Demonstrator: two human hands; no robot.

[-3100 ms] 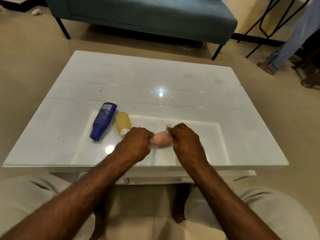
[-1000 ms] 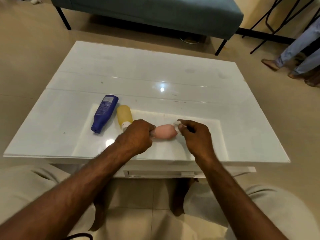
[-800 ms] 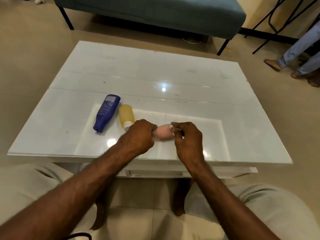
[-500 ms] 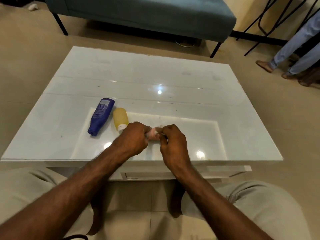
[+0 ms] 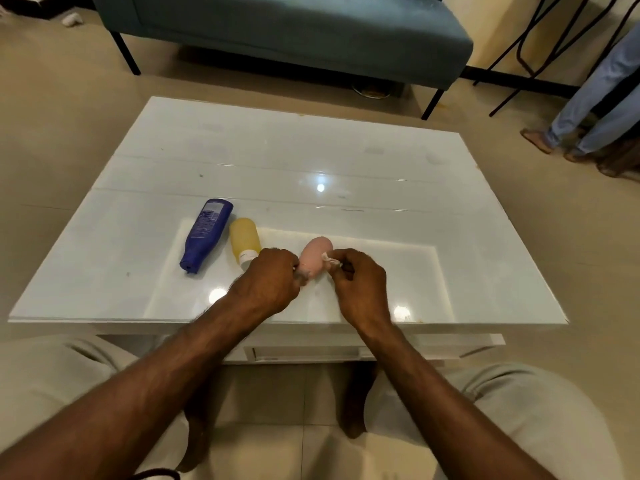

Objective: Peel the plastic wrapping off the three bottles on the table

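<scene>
A small pink bottle (image 5: 314,253) is held just above the white table (image 5: 346,161), its rounded end pointing away from me. My left hand (image 5: 268,284) is shut on its near cap end. My right hand (image 5: 360,284) pinches a scrap of pale plastic wrapping (image 5: 329,258) at the bottle's right side. A yellow bottle (image 5: 244,240) with a white cap lies to the left of my left hand. A dark blue bottle (image 5: 205,233) lies beside it, cap toward me.
A teal sofa (image 5: 294,29) stands beyond the table's far edge. Another person's legs (image 5: 595,98) stand at the right on the floor, next to black chair legs (image 5: 540,39). My knees sit below the table's near edge.
The pink bottle has turned from lying sideways between my hands to pointing away from me. My right hand pulled out to the right, came back in, and now pinches wrapping at the bottle's side.
</scene>
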